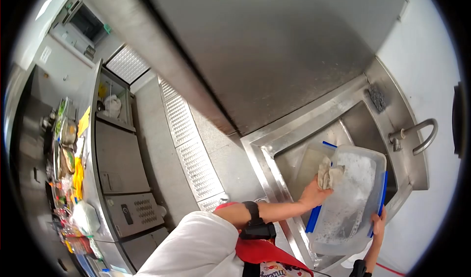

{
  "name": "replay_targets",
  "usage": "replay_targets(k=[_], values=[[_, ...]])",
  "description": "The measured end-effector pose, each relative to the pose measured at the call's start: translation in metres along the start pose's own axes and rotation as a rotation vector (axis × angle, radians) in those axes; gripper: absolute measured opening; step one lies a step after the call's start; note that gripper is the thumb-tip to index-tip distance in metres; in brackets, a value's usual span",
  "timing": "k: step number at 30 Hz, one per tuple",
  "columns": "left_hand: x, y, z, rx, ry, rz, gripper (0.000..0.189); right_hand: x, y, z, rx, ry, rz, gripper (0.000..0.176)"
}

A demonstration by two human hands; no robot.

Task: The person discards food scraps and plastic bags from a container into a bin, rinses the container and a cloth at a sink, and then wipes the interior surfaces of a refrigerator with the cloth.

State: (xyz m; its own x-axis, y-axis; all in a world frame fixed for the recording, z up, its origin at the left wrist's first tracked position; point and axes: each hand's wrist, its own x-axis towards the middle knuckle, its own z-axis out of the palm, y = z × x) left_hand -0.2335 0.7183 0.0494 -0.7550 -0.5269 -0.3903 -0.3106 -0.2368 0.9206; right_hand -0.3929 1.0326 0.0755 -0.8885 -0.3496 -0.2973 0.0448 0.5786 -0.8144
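Observation:
A clear plastic container (351, 203) with blue side clips and white suds on it is tilted over the steel sink (360, 122). My left hand (314, 194) is closed on a crumpled beige cloth (329, 173) at the container's left side. On the right, my right hand (378, 223) grips the container's edge by a blue clip. Another clear container (314, 159) with a blue clip lies in the sink, partly hidden beneath the first.
A curved faucet (424, 125) stands at the sink's right edge, with a dark scouring pad (377, 98) on the ledge. A large steel panel (274, 46) rises behind the sink. Far left, a counter (100, 193) holds food, bags and bottles.

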Motion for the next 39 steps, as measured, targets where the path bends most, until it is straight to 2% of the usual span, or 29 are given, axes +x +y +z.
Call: replay_targets(k=[3,8,11,14,17,18,21,22,24,29,30,31,32,33,37,39], values=[[-0.038,0.026,-0.040,-0.036,-0.038,0.008,0.057,-0.037,-0.043,0.010,0.054,-0.038,0.049,0.056],[-0.101,0.029,-0.128,-0.137,-0.122,-0.017,0.057,-0.107,-0.084,0.059,0.057,-0.027,0.068,0.051],[-0.134,0.006,-0.184,-0.237,-0.145,0.108,0.061,-0.157,-0.101,0.103,0.035,-0.060,0.049,0.042],[-0.179,0.009,-0.253,-0.344,-0.152,0.092,0.056,-0.200,-0.115,0.157,0.130,-0.117,0.054,0.032],[-0.204,-0.022,-0.304,-0.440,-0.043,0.209,0.046,-0.231,-0.130,0.214,0.156,-0.227,0.052,0.028],[-0.218,-0.016,-0.334,-0.458,-0.113,0.222,0.045,-0.239,-0.136,0.236,0.196,-0.231,0.047,0.028],[-0.245,-0.022,-0.394,-0.449,0.064,0.191,0.044,-0.245,-0.157,0.296,0.216,-0.316,0.049,0.028],[-0.257,-0.024,-0.416,-0.452,0.093,0.193,0.044,-0.242,-0.162,0.314,0.142,-0.390,-0.029,0.029],[-0.273,-0.024,-0.461,-0.462,0.147,0.181,0.044,-0.235,-0.180,0.356,0.012,-0.411,-0.064,0.033],[-0.293,-0.024,-0.563,-0.506,0.316,0.236,0.043,-0.205,-0.244,0.466,-0.024,-0.575,-0.154,0.037],[-0.291,-0.027,-0.582,-0.458,0.351,0.221,0.043,-0.200,-0.261,0.491,-0.052,-0.577,-0.192,0.037],[-0.287,-0.030,-0.597,-0.498,0.451,0.291,0.041,-0.196,-0.280,0.517,-0.033,-0.590,-0.215,0.039],[-0.287,-0.025,-0.615,-0.476,0.515,0.248,0.040,-0.191,-0.304,0.539,-0.046,-0.673,-0.277,0.042],[-0.282,-0.026,-0.636,-0.473,0.526,0.165,0.042,-0.194,-0.330,0.563,-0.067,-0.684,-0.288,0.043],[-0.264,-0.017,-0.721,-0.581,0.559,0.240,0.044,-0.193,-0.419,0.658,-0.086,-0.799,-0.289,0.046],[-0.248,-0.013,-0.768,-0.574,0.629,0.178,0.043,-0.173,-0.455,0.717,-0.065,-0.855,-0.299,0.048]])
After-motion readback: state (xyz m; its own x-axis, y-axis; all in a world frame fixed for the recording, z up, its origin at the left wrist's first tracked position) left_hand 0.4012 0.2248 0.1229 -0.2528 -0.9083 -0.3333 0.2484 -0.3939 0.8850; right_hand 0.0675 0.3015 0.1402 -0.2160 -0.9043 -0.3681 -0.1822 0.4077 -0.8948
